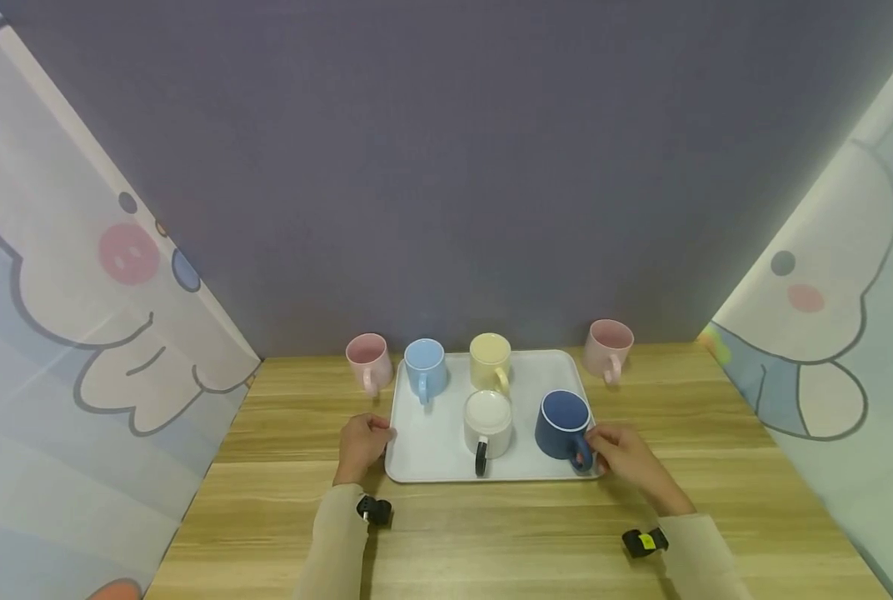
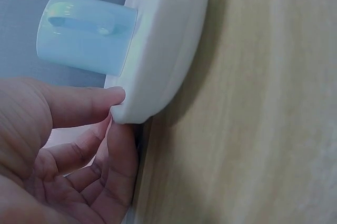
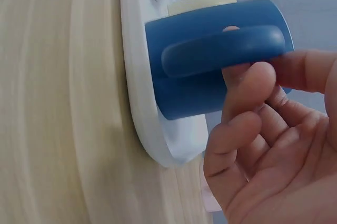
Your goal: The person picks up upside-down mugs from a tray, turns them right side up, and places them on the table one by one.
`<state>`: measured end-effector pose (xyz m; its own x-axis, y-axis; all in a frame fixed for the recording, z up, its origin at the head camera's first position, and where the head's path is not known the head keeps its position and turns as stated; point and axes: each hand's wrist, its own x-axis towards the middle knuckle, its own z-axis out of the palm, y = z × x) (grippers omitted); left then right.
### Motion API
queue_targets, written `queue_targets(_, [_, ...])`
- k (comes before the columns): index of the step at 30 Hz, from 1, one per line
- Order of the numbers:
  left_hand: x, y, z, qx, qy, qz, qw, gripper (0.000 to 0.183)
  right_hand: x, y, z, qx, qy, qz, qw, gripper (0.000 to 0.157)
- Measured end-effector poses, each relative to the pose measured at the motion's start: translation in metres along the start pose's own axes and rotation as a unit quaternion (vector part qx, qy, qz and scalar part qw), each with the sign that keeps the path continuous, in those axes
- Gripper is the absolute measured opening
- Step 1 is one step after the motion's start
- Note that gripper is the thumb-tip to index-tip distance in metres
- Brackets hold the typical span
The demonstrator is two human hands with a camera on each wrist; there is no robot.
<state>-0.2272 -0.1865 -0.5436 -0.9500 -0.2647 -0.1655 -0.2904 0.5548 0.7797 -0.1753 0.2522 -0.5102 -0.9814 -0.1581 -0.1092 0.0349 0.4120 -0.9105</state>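
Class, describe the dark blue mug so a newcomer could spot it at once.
On the wooden table lies a white tray. Near its right front corner stands the dark blue mug, its handle held by the right hand. Its deep colour sets it apart from the pale blue mug, yellow mug and white mug sharing the tray.

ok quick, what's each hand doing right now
Left hand: closed, pinching the edge of the white tray.
Right hand: closed, holding the dark blue mug by its handle.
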Motion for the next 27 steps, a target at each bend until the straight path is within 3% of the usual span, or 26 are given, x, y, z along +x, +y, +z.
queue_targets(9, [-0.0026,0.001,-0.0004,0.001,0.005,0.011,0.9999,0.014,-0.0007,-0.0003,0.0036,0.016,-0.015,-0.009,1.0,0.031])
queue_targets(19, [-0.0037,0.0037,-0.0006,-0.002,0.003,-0.001,1.0,0.014,0.001,0.0048,0.0093,0.055,-0.082,-0.013,0.995,0.042])
queue_targets(27, [-0.0034,0.0018,0.0001,-0.004,0.007,0.001,1.0,0.013,0.0015,0.0017,0.0097,0.061,-0.088,-0.003,0.994,0.042])
